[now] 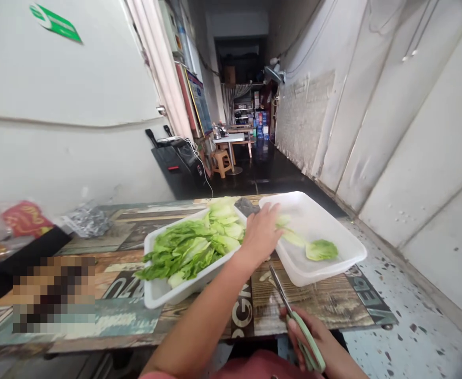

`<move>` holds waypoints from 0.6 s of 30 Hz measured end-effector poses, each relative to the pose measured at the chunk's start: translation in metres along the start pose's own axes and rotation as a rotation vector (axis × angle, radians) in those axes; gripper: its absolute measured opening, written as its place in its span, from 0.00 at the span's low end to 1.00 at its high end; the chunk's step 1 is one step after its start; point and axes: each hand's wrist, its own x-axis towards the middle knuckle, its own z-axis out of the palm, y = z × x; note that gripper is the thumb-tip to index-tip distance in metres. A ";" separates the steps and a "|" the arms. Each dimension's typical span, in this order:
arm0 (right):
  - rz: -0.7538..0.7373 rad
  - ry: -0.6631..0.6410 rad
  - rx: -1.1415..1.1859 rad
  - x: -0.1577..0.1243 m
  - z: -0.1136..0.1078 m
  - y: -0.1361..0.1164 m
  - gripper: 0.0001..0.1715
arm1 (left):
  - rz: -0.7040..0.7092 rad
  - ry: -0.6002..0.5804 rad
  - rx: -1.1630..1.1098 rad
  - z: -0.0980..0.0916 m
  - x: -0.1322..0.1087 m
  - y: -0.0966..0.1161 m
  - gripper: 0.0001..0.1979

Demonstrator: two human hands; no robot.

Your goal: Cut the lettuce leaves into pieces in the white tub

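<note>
My left hand (260,231) reaches across the table to the near rim of the right white tray (333,210), fingers closed on a pale green leaf piece (292,236) that lies in it. Another cut leaf (321,249) rests in that tray. Beside it, the left white tray (155,292) is heaped with leafy greens (193,245). My right hand (313,345) is low at the table's front edge, wrapped round the green handles of scissors (294,316), whose blades point up and left.
The patterned table (136,310) also carries a red packet (25,218) and crumpled foil (88,220) at the far left. A white wall stands behind. A speckled floor (412,316) lies to the right, and a dark corridor with stools (220,162) runs ahead.
</note>
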 end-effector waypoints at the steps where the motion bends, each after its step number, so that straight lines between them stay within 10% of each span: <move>1: -0.004 -0.001 0.014 -0.002 -0.001 0.000 0.46 | -0.018 -0.034 0.093 -0.004 -0.005 -0.012 0.29; 9: -0.042 -0.016 0.194 -0.002 0.007 -0.007 0.39 | -0.357 -0.189 0.440 -0.066 0.005 -0.161 0.24; 18: 0.124 0.057 0.329 0.011 -0.003 0.033 0.47 | -0.205 -0.189 0.400 -0.045 0.046 -0.193 0.23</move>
